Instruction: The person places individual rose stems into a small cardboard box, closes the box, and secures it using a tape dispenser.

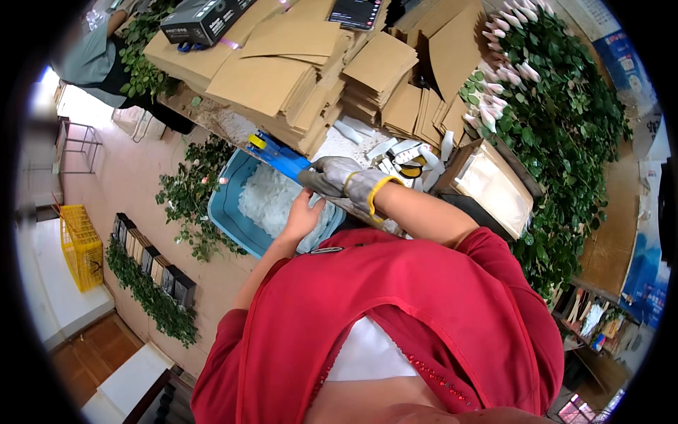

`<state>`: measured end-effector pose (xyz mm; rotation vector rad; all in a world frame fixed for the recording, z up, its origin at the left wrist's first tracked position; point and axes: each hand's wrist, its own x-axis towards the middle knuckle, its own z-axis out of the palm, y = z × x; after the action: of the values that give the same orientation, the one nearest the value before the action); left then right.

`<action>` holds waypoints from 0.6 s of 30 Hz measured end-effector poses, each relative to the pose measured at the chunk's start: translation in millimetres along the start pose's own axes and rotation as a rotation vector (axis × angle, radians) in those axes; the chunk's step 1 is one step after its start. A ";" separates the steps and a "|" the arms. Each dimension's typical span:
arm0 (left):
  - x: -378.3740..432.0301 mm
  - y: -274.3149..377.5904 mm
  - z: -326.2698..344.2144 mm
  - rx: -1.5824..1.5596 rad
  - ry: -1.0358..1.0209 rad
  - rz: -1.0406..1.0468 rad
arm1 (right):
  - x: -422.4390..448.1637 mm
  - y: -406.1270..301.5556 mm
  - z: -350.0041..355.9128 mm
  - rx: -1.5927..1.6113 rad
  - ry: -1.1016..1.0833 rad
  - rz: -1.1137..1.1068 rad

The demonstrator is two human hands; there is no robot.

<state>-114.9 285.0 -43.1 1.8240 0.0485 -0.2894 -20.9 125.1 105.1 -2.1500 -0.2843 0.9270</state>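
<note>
A grey work glove with a yellow cuff covers my right hand (336,177). Its fingers are closed around the near end of a blue hand tool (278,158) with a yellow part (257,141) at the far end; the tool's exact kind is unclear. My left hand (304,214) is bare, just below the glove, with thumb and forefinger apart and nothing visible between them. Some of its fingers are hidden. Both hands are at the table edge over a light-blue plastic tub (225,225), which holds a heap of white, fluffy-looking material (270,199).
Stacked brown cardboard sheets (265,85) cover much of the table. White sleeves (347,132) and a power strip (408,155) lie to the right, near an open box (495,185). Pale pink roses (556,106) fill the far right. Another person (92,63) stands at upper left.
</note>
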 end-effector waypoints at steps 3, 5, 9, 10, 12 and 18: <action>1.0 26.4 -2.1 0.093 -0.056 -0.038 | 27.8 25.4 28.4 0.144 0.244 -0.357; 1.7 14.6 -5.7 -0.071 -0.103 -0.074 | 15.3 47.6 46.8 0.614 0.087 -0.302; -1.8 22.4 2.9 -0.435 -0.015 -0.075 | -38.7 65.8 48.2 0.591 -0.074 -0.030; 0.4 31.3 5.8 -0.423 0.013 -0.142 | -31.5 87.4 65.9 1.083 -0.101 0.150; 5.8 46.3 10.2 -0.391 0.074 -0.275 | -2.6 121.7 83.0 1.030 -0.196 -0.014; 11.3 73.1 4.3 -0.646 0.135 -0.521 | -27.1 81.2 38.7 0.238 -0.047 0.099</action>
<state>-91.3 259.7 22.4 1.1582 0.6456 -0.4525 -74.4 78.6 43.4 -1.9393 -0.0859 1.0153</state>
